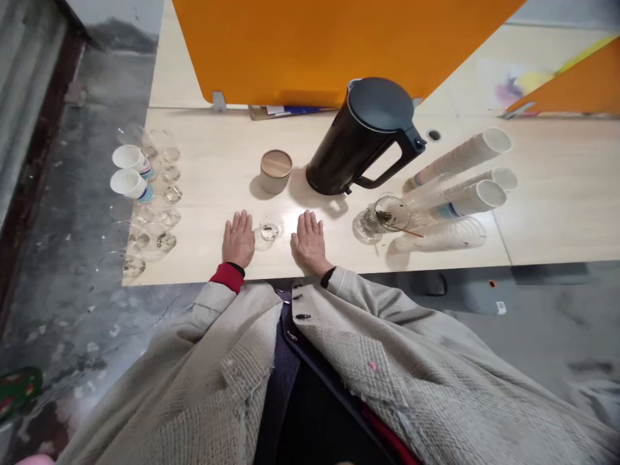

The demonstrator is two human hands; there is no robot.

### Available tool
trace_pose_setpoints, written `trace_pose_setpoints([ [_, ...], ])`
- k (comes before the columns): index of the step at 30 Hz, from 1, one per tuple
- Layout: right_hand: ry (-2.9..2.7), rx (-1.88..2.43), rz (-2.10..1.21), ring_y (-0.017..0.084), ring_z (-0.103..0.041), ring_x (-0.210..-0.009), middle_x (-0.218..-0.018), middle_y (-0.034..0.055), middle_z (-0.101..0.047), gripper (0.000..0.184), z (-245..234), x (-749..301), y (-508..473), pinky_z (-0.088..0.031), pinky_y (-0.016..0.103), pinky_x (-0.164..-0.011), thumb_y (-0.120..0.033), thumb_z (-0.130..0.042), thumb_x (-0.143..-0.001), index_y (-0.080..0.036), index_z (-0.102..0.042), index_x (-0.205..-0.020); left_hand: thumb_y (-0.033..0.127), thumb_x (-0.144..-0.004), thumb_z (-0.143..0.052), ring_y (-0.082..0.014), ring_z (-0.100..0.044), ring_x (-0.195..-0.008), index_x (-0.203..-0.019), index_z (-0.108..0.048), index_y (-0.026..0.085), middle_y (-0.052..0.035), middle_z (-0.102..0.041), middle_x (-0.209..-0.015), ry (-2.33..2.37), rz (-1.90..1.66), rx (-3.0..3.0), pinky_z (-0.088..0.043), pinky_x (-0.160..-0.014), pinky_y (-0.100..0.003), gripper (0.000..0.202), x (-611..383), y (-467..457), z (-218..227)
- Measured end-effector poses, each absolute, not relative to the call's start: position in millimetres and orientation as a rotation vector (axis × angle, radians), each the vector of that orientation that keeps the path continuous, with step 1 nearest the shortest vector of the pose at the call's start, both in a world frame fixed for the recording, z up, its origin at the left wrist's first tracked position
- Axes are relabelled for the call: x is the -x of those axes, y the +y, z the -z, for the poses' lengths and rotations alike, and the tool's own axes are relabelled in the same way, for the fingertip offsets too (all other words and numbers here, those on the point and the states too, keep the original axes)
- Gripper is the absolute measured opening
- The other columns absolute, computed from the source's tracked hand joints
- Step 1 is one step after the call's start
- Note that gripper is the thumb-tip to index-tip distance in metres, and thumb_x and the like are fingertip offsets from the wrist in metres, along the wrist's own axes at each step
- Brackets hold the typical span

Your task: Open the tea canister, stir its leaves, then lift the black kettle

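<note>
Here, left hand (239, 241) and right hand (309, 244) lie palm-down on the table (213, 168).

Your left hand (239, 245) lies flat, palm down, at your eleven o'clock, its fingers (241, 223) straight toward twelve. Your right hand (310, 248) lies likewise, just past twelve, fingertips aimed slightly toward eleven. The sleeved left forearm (206, 310) slants toward one o'clock, the sleeved right forearm (365, 294) toward ten.
</note>
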State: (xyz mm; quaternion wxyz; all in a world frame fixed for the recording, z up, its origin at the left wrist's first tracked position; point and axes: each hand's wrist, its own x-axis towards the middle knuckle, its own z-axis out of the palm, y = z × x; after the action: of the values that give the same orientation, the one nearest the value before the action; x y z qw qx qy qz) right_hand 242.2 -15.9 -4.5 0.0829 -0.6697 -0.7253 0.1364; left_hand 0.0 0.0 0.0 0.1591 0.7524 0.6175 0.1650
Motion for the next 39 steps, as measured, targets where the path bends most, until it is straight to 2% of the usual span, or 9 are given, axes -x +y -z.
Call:
trace_pose_setpoints([
  [3,-2.166,2.002,-0.397,0.035,-0.011,-0.174,-0.183,0.0248,-0.019,0.072,4,-242,-16,-0.006,0.062,-0.139,-0.033,-0.035,-0.107,0.0,-0.028,-0.17,0.029,-0.106,-0.039,-0.0349,-0.028,-0.169,-0.164,-0.049,0.009,-0.0181,-0.037,-0.177,1.751,-0.504,-2.138,-0.016,-0.139,-0.065,0.062,4,1,4],
  [6,-2.177,2.008,-0.386,0.035,-0.011,-0.173,-0.183,0.025,-0.02,0.072,4,-242,-16,-0.005,0.061,-0.139,-0.033,-0.035,-0.107,0.001,-0.028,-0.17,0.039,-0.105,-0.049,-0.0351,-0.027,-0.17,-0.165,-0.048,0.013,-0.0172,-0.038,-0.177,1.677,-0.557,-2.15,-0.014,-0.14,-0.063,0.066,12,0,8],
  [11,-2.182,2.002,-0.374,0.035,-0.01,-0.173,-0.183,0.0251,-0.02,0.071,3,-242,-17,-0.005,0.061,-0.139,-0.033,-0.035,-0.108,0.001,-0.028,-0.17,0.067,-0.092,-0.069,-0.0388,-0.021,-0.171,-0.173,-0.029,0.015,-0.0207,-0.034,-0.179,1.537,-0.656,-2.12,-0.017,-0.139,-0.062,0.105,17,-5,10],
  [15,-2.186,2.003,-0.377,0.036,-0.009,-0.173,-0.183,0.0256,-0.019,0.072,0,-242,-19,-0.006,0.062,-0.139,-0.033,-0.035,-0.107,0.002,-0.027,-0.17,0.076,-0.083,-0.079,-0.0386,-0.023,-0.171,-0.175,-0.022,0.019,-0.0214,-0.033,-0.18,1.461,-0.702,-2.048,-0.021,-0.139,-0.059,0.123,4,-7,4],
  [18,-2.201,1.996,-0.374,0.037,-0.009,-0.173,-0.183,0.0259,-0.02,0.072,1,-243,-20,-0.008,0.063,-0.138,-0.033,-0.034,-0.107,0.002,-0.027,-0.17,0.071,-0.084,-0.081,-0.0363,-0.031,-0.169,-0.174,-0.021,0.022,-0.0202,-0.039,-0.177,1.42,-0.752,-1.988,-0.023,-0.138,-0.058,0.119,-10,-6,-3],
  [22,-2.199,1.973,-0.353,0.037,-0.01,-0.173,-0.182,0.0267,-0.023,0.072,7,-245,-22,-0.012,0.066,-0.137,-0.032,-0.034,-0.106,0.001,-0.027,-0.17,0.06,-0.085,-0.086,-0.0352,-0.051,-0.157,-0.173,-0.022,0.024,-0.0201,-0.056,-0.165,1.386,-0.853,-1.876,-0.024,-0.137,-0.06,0.114,-26,-7,-8],
  [27,-2.181,1.957,-0.304,0.037,-0.015,-0.172,-0.18,0.0271,-0.027,0.071,14,-248,-24,-0.014,0.067,-0.136,-0.034,-0.033,-0.106,-0.001,-0.029,-0.17,0.044,-0.081,-0.093,-0.0315,-0.065,-0.14,-0.155,-0.052,0.023,-0.0133,-0.072,-0.147,1.481,-0.97,-1.848,-0.039,-0.131,-0.055,0.088,-34,-12,-5],
  [31,-2.197,1.953,-0.265,0.038,-0.016,-0.171,-0.18,0.0268,-0.027,0.072,14,-247,-26,-0.017,0.067,-0.135,-0.035,-0.032,-0.107,-0.001,-0.03,-0.17,0.045,-0.076,-0.097,-0.0313,-0.068,-0.132,-0.147,-0.059,0.02,-0.0149,-0.074,-0.14,1.516,-1.067,-1.793,-0.053,-0.118,-0.049,0.085,-26,-24,-2],
  [39,-2.179,1.942,-0.235,0.038,-0.019,-0.17,-0.178,0.0271,-0.032,0.071,14,-246,-28,-0.019,0.068,-0.135,-0.034,-0.033,-0.106,-0.001,-0.033,-0.169,0.051,-0.085,-0.09,-0.0312,-0.066,-0.141,-0.153,-0.05,0.023,-0.0176,-0.067,-0.147,1.786,-1.234,-1.519,-0.054,-0.12,-0.048,0.083,37,-84,-12],
])
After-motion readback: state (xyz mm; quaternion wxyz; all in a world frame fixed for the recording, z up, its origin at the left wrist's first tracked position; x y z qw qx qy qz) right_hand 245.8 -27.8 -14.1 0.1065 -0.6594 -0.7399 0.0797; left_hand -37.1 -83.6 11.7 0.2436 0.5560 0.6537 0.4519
